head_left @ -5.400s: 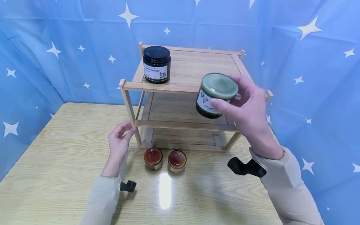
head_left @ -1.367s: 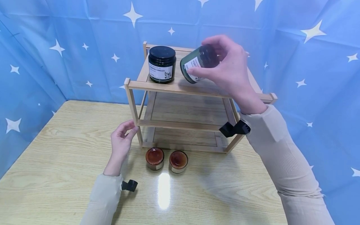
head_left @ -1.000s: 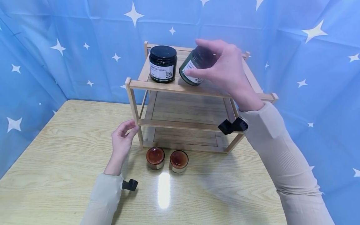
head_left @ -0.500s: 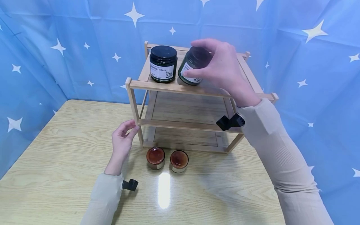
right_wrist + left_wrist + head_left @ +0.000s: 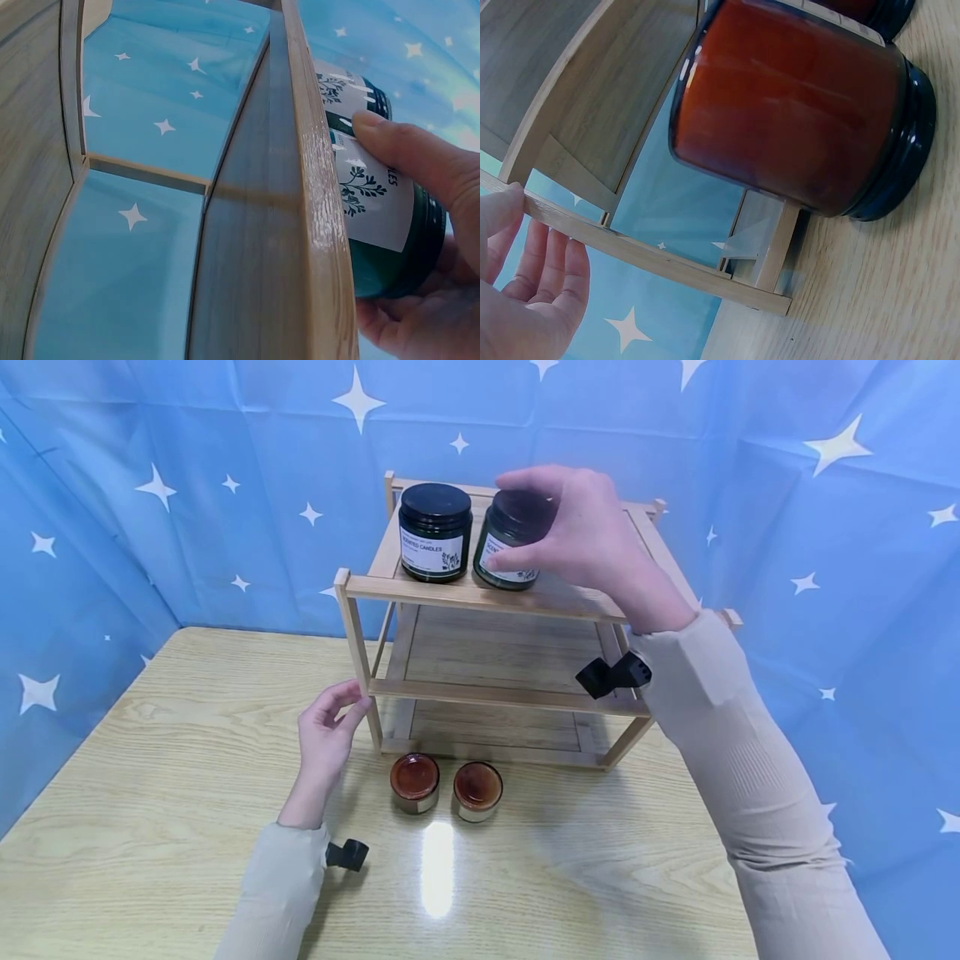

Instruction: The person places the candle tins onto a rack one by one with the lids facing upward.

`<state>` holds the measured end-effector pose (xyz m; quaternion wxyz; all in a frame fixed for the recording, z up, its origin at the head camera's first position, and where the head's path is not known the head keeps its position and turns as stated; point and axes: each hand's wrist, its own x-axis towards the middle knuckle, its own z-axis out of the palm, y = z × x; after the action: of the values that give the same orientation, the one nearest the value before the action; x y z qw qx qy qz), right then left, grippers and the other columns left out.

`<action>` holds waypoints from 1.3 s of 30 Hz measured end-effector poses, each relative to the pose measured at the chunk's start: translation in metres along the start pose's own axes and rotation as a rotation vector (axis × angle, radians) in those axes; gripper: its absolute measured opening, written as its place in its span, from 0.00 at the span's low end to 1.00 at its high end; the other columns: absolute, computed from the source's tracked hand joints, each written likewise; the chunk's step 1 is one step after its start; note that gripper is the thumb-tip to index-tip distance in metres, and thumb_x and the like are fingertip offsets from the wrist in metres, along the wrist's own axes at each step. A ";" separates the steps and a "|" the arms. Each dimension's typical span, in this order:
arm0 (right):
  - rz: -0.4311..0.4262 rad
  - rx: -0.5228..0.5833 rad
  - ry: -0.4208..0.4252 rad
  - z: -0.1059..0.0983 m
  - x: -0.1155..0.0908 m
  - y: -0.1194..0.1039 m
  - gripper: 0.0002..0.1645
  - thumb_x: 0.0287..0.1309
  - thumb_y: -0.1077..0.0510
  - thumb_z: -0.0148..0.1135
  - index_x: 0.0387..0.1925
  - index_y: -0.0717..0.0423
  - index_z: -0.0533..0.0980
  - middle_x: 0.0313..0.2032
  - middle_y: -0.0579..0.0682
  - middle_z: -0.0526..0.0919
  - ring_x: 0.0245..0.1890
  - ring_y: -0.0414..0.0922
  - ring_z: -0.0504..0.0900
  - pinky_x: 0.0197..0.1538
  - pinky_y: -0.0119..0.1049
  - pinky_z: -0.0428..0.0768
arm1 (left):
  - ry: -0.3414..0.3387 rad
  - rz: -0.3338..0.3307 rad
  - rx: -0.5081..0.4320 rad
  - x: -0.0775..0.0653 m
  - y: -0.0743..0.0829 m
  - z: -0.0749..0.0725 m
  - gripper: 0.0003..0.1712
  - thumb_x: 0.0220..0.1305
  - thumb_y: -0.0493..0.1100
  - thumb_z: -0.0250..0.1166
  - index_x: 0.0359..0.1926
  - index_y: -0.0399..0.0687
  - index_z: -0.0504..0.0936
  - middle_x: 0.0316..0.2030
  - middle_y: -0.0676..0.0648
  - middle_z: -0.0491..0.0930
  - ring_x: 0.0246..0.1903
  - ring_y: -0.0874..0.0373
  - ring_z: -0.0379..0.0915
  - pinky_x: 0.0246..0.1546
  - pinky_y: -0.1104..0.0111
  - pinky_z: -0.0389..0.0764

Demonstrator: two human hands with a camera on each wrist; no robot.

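My right hand (image 5: 581, 522) grips a dark green candle jar (image 5: 510, 552) with a black lid and a white label, thumb at the label and fingers around the far side. The jar sits at the top shelf, slightly tilted, close beside another green candle jar (image 5: 435, 539) that stands upright there. In the right wrist view the held jar (image 5: 375, 195) is behind the shelf's front rail. My left hand (image 5: 326, 731) pinches the left front leg of the wooden rack (image 5: 480, 597), thumb (image 5: 506, 202) on one side and fingers on the other.
Two amber candle jars (image 5: 414, 783) stand upside down on the wood-grain table (image 5: 187, 827), in front of the rack's bottom shelf. The rack's middle shelf (image 5: 502, 647) lies below the top one. A blue star-patterned curtain (image 5: 225, 552) hangs behind and at the sides.
My right hand has turned the green jar from upside down to almost upright and brought it left over the top shelf, beside the other green jar. My left hand stays on the leg.
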<state>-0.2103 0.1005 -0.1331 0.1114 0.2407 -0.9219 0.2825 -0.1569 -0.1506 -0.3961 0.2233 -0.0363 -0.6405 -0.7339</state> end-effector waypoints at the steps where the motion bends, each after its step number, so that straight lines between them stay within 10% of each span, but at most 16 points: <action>1: 0.001 -0.004 -0.006 0.000 0.001 0.000 0.43 0.36 0.53 0.79 0.59 0.51 0.73 0.55 0.48 0.77 0.51 0.43 0.76 0.57 0.32 0.73 | 0.001 0.000 0.000 0.000 0.000 0.000 0.12 0.56 0.23 0.61 0.42 0.33 0.80 0.33 0.59 0.81 0.37 0.65 0.77 0.43 0.73 0.80; 19: 0.015 0.021 -0.034 0.001 -0.002 0.004 0.47 0.39 0.52 0.78 0.63 0.52 0.67 0.59 0.48 0.72 0.54 0.43 0.73 0.60 0.33 0.69 | 0.008 -0.001 -0.011 -0.001 0.000 0.000 0.12 0.56 0.22 0.60 0.41 0.34 0.80 0.33 0.59 0.81 0.37 0.64 0.76 0.43 0.74 0.80; 39: 0.068 0.352 0.195 -0.004 -0.044 0.013 0.40 0.43 0.59 0.75 0.61 0.54 0.69 0.59 0.49 0.73 0.57 0.42 0.71 0.61 0.29 0.68 | 0.000 0.013 -0.006 0.000 0.000 0.001 0.13 0.56 0.22 0.60 0.41 0.35 0.80 0.34 0.59 0.81 0.37 0.65 0.76 0.42 0.74 0.81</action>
<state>-0.1789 0.1289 -0.1505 0.1468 0.1965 -0.8507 0.4649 -0.1567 -0.1498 -0.3961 0.2279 -0.0409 -0.6380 -0.7344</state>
